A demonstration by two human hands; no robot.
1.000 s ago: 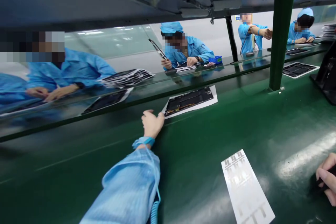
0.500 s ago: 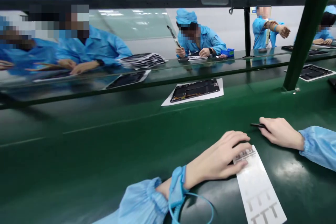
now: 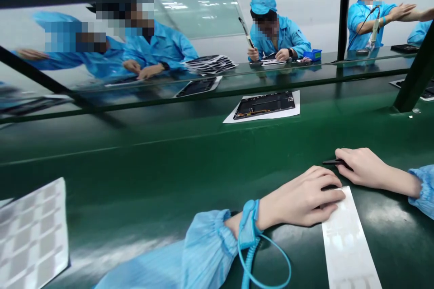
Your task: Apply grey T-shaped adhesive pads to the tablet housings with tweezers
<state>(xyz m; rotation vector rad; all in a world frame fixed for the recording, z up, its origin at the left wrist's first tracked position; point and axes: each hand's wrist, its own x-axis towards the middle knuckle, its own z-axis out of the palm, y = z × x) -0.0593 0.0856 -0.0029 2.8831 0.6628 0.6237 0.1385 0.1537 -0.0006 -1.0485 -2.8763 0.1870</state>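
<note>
My left hand [image 3: 301,198] lies flat on the green belt [image 3: 169,176], its fingers spread over the top end of a white sticker strip [image 3: 349,248]. My right hand [image 3: 362,167] rests just beyond it, fingers curled round a thin black tool [image 3: 334,162] whose tip points left. A blue wrist strap with a coiled cord [image 3: 251,244] circles my left wrist. Farther up the belt a black tablet back on a white sheet [image 3: 266,105] lies untouched.
A white sheet of grey square labels [image 3: 32,235] lies at the near left. A green post [image 3: 412,79] stands at the right. Across a glass shelf [image 3: 217,83], several people in blue coats work, with a stack of black panels [image 3: 210,64] among them.
The view has swung left and down, bringing the label sheet into sight. My left fingers slid slightly farther onto the strip. My right hand stays put with the tool.
</note>
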